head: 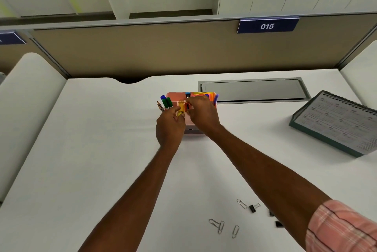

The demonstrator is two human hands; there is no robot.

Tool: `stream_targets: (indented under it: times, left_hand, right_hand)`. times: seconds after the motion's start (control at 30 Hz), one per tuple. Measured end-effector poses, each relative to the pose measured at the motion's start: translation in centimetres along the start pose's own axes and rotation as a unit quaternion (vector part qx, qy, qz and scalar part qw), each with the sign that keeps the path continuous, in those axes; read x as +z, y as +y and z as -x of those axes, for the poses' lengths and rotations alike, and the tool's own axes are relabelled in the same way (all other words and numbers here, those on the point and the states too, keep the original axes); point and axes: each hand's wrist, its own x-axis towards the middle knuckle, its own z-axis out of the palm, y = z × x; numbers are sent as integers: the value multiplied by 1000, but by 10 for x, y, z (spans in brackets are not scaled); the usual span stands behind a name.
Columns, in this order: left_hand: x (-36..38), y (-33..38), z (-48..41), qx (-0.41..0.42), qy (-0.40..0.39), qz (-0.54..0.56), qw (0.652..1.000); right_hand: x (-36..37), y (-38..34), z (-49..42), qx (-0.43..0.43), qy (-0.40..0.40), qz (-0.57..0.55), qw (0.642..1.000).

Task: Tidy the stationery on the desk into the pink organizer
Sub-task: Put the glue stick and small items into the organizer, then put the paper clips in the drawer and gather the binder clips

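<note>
On the white desk (102, 149), pencils (160, 106) and green and blue markers (166, 101) stand in the left end of the pink organizer (175, 96), which sits toward the far middle of the desk. Your left hand (170, 127) reaches in from the near side, thumb and curled fingers closed round a yellow stick (180, 111) held over the organizer's middle compartments. Just to its right, your right hand (202, 117) hovers over the organizer with forefinger and thumb pinching a small red and black item (187, 106); what it is cannot be told. A purple pen (216, 98) stands up at the organizer's right end. Behind it, a grey hatch (253, 90) is set into the desk at the far edge. On the near side, loose paper clips (217, 226) lie scattered beside your right forearm, with a black binder clip (254, 207) just beyond them and two more black clips partly hidden by the arm. A pink checked sleeve (342, 229) covers your right upper arm. At far right, a spiral desk calendar (336, 123) stands tilted, well apart from the organizer.
</note>
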Motion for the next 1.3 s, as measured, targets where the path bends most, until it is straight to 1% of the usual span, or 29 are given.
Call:
stream_targets:
  times: [0.37, 0.67, 0.83, 0.87, 1.0, 1.1, 1.13, 1.23, 1.27, 1.3]
  left_hand:
    - [0, 0, 1, 12, -9, 5, 1000]
    - [-1, -1, 4, -9, -13, 16, 1000]
    - [-2, -1, 7, -12, -17, 19, 1000]
    - [-3, -1, 7, -11, -19, 19, 1000]
    - [-5, -2, 7, -3, -18, 18, 1000]
    - [-10, -4, 16, 13, -1, 34, 999]
    - [-12, -7, 20, 26, 9, 42, 999]
    - [-15, -22, 41, 49, 28, 58, 997]
    - [-14, -29, 50, 54, 23, 53, 997]
    - [-12, -37, 58, 59, 9, 41, 997]
  right_hand:
    - [-3, 1, -3, 14, -19, 18, 1000]
    - [1, 0, -1, 32, -22, -15, 999]
    - [32, 19, -8, 68, -27, -34, 997]
    - [28, 14, -6, 70, -23, -33, 997]
    - [-6, -5, 5, 18, 1, -10, 1000]
    - [-19, -2, 17, 20, 21, -20, 999]
    - [-22, 0, 24, 23, 37, -28, 999]
    - [-26, 8, 57, 27, 129, -55, 990]
    - [-24, 10, 73, 32, 143, -67, 987]
    - [-19, 13, 88, 43, 141, -79, 986]
